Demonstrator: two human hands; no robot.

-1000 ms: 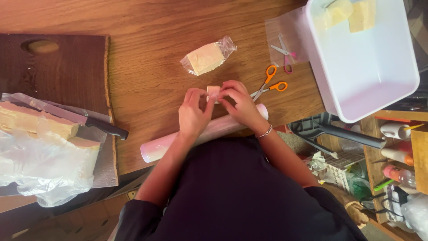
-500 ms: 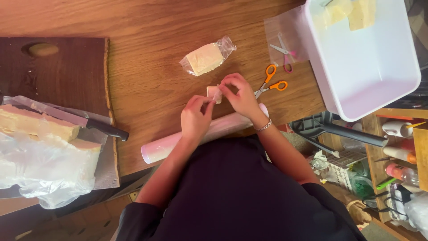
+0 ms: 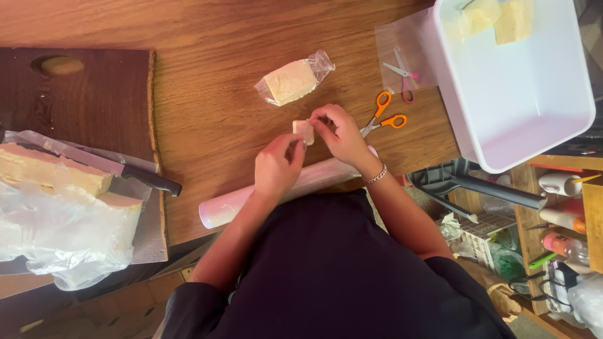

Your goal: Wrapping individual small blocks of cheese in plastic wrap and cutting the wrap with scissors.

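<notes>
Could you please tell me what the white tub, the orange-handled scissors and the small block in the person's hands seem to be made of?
White tub: probably plastic, going by its smooth, slightly glossy moulded walls. Orange-handled scissors: plastic grips and grey blades that look like metal. Small block, held by the left hand and right hand: pale, matte and cream-coloured, perhaps cheese or soap; the view cannot settle which.

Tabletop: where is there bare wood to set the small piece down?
Bare wood lies between the dark cutting board and the wrapped block, and along the far edge. It is crowded by the orange scissors, white tub and roll, where both hands hold the small piece.
</notes>
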